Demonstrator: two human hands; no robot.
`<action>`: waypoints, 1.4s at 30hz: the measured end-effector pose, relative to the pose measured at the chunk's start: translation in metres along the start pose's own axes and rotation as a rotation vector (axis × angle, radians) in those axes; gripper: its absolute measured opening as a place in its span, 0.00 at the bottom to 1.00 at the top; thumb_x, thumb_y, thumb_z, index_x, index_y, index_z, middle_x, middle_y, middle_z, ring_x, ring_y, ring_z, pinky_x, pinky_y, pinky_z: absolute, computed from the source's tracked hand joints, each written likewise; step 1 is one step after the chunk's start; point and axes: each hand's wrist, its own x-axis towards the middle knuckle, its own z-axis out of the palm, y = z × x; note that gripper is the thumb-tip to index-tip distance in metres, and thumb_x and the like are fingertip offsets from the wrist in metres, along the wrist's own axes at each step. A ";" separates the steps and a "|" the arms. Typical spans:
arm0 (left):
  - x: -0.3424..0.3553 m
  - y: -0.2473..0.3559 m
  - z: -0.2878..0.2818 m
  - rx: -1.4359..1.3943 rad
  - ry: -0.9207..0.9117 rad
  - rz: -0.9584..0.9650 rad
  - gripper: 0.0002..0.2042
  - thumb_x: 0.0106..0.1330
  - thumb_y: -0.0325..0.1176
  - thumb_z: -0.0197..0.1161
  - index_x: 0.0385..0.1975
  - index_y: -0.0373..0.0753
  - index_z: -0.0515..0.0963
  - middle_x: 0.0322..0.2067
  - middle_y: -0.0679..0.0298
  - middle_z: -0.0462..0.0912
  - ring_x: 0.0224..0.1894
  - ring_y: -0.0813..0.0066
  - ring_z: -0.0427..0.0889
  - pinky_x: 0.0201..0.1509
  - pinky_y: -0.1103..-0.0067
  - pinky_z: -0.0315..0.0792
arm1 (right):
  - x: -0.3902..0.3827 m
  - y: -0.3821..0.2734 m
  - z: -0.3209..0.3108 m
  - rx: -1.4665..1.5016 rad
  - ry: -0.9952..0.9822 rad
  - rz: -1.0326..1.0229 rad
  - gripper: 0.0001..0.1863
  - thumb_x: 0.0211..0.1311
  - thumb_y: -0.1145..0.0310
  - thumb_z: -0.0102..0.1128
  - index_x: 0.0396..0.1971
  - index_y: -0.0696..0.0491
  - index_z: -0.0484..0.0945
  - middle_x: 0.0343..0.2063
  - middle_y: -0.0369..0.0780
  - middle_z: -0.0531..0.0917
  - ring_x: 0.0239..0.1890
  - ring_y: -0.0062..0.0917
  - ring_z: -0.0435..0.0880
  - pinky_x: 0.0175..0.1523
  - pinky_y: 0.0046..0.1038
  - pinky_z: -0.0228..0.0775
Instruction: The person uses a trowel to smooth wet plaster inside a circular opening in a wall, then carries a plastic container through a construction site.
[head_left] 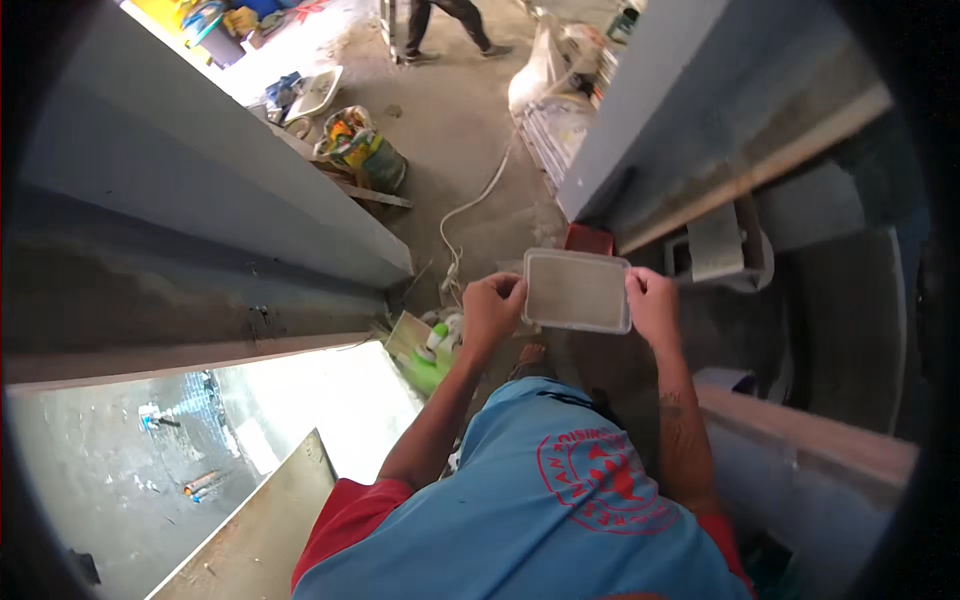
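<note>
Out in front of my body I hold a clear rectangular plastic container point(577, 291) by its two short sides. It has rounded corners and a paler rim, and the grey floor shows through it. My left hand point(494, 308) pinches its left edge between thumb and fingers. On the opposite edge, my right hand point(652, 303) grips with the fingers curled behind it. Whether it is a shallow tub or only a lid, I cannot tell. Just beyond its far edge sits a red object point(588, 240), partly hidden.
Grey walls point(300, 190) flank the doorway. A white cable point(480, 200) trails along the floor. Green and white bottles point(430, 365) stand by my left forearm. Farther off are a full sack point(365, 150), a white basin point(316, 93), white bags point(545, 75) and a person's legs point(450, 25).
</note>
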 end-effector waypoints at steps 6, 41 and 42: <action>0.049 0.020 -0.008 -0.042 0.158 -0.026 0.11 0.60 0.32 0.63 0.33 0.29 0.84 0.23 0.59 0.86 0.25 0.79 0.83 0.33 0.80 0.76 | 0.079 -0.017 0.015 0.117 -0.034 -0.057 0.12 0.65 0.68 0.56 0.39 0.61 0.82 0.25 0.42 0.83 0.26 0.23 0.81 0.35 0.26 0.72; 0.555 0.089 -0.051 -0.155 0.419 -0.144 0.09 0.62 0.29 0.64 0.33 0.28 0.83 0.22 0.66 0.82 0.22 0.84 0.76 0.26 0.85 0.70 | 0.641 -0.102 0.164 0.953 -0.639 0.209 0.19 0.64 0.62 0.63 0.51 0.56 0.80 0.34 0.34 0.84 0.28 0.16 0.81 0.34 0.18 0.73; 0.573 0.087 -0.053 -0.196 0.404 -0.165 0.09 0.62 0.29 0.64 0.34 0.27 0.83 0.23 0.66 0.82 0.22 0.84 0.76 0.26 0.85 0.70 | 0.654 -0.100 0.172 0.965 -0.587 0.225 0.19 0.64 0.62 0.63 0.51 0.56 0.80 0.34 0.34 0.84 0.28 0.16 0.81 0.34 0.18 0.73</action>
